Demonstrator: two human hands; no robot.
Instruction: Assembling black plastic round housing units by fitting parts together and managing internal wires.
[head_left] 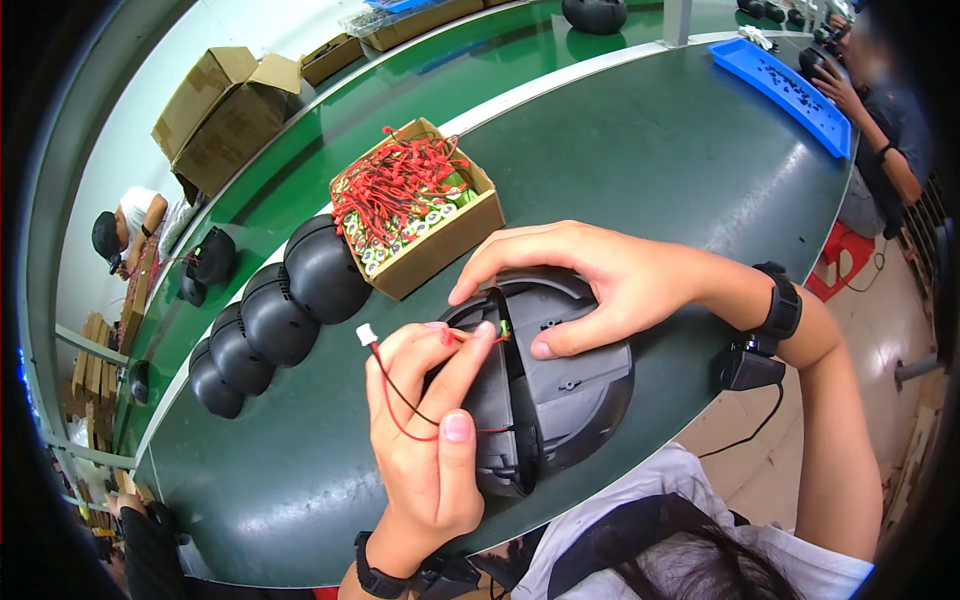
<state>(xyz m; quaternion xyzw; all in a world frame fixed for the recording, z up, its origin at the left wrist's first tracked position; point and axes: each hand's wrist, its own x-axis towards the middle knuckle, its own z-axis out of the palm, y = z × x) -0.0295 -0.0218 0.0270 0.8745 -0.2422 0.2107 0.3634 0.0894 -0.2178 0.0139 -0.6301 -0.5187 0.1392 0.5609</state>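
Note:
A black round plastic housing [585, 400] lies open side up on the green bench in front of me, a dark slot running across it. My right hand [610, 280] arches over its far right part, thumb on the inner face and fingers at the far rim, gripping it. At the slot's left side, my left hand [430, 410] pinches a short red wire [462, 334] leading to a small green part [504, 330] in the slot. A white plug [367, 334] on red and black leads hangs over its fingers; those leads run into the housing. The left fingertips partly hide the wire.
Beyond my hands stands a cardboard box [450, 235] of green battery packs with red leads. Several black domed housings [280, 315] line up to its left. A blue tray [775, 90] of small black parts sits far right, near another person. An open carton [225, 120] stands far left.

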